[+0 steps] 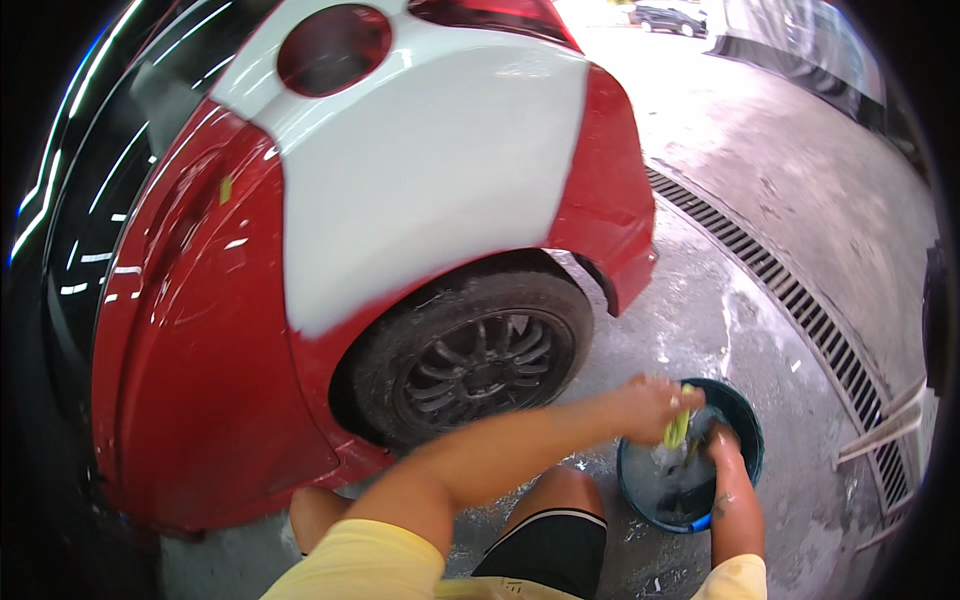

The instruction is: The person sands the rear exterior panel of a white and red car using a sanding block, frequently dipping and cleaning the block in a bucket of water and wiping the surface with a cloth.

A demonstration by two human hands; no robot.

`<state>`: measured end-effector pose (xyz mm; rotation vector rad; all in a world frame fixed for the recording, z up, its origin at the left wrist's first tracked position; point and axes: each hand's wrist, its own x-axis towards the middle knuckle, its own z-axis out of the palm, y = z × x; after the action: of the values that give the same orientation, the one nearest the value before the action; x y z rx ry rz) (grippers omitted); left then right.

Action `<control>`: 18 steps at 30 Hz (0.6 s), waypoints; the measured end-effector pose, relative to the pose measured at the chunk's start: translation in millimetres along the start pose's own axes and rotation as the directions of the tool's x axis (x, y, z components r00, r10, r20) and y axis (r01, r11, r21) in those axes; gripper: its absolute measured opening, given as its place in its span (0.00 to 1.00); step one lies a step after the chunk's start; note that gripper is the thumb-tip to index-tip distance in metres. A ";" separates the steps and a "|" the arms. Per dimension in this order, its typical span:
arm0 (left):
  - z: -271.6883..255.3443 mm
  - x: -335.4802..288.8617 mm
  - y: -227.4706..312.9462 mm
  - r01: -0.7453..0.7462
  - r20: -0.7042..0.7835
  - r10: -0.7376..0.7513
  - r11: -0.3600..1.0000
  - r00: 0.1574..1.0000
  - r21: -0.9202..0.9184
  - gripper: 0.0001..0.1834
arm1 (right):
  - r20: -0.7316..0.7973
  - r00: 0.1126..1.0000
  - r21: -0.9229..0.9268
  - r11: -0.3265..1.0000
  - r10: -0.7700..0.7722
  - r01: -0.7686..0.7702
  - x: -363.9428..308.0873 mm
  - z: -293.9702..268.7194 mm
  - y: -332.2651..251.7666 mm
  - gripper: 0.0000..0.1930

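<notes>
A dark teal bucket [754,476] with cloudy water [672,482] in it stands on the floor at my right. My left hand [650,402] is over the bucket's far left rim, closed around a small yellow-green piece [677,430] that could be a sponge or a cloth. Down inside the bucket is my right hand [719,441], its fingers low at the water and mostly hidden; whether they hold anything I cannot make out. In front of me is a red car [210,370] with a large whitish patch [440,160] over its rear quarter panel.
The car's rear wheel [485,365] is close to my left forearm. A slotted floor drain [780,283] curves along the right side. Wet patches mark the grey floor [700,310]. A pale stand or chair [893,425] is at the right edge. Another car [668,19] stands far off.
</notes>
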<state>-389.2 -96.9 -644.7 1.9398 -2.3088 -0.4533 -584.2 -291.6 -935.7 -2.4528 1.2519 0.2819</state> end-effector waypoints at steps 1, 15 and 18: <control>-49.5 -19.7 -5.1 0.014 0.000 -0.014 1.000 1.000 0.013 0.40 | 0.027 1.000 -0.032 0.999 -0.001 0.002 -2.6 -0.8 -7.4 0.28; -428.0 -316.5 -58.2 0.281 -0.457 0.241 0.524 0.856 0.804 0.22 | -0.206 0.957 0.742 0.670 0.206 0.015 -61.7 -38.1 -8.8 0.15; -412.8 -374.7 -78.8 0.390 -0.495 0.136 0.454 0.858 0.801 0.22 | -0.207 0.941 0.976 0.120 0.266 0.181 -123.5 -84.3 -25.6 0.30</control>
<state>-137.3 188.2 -229.6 2.1569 -2.1338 1.4473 -635.0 -221.6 -811.0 -1.1792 1.0223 -0.8296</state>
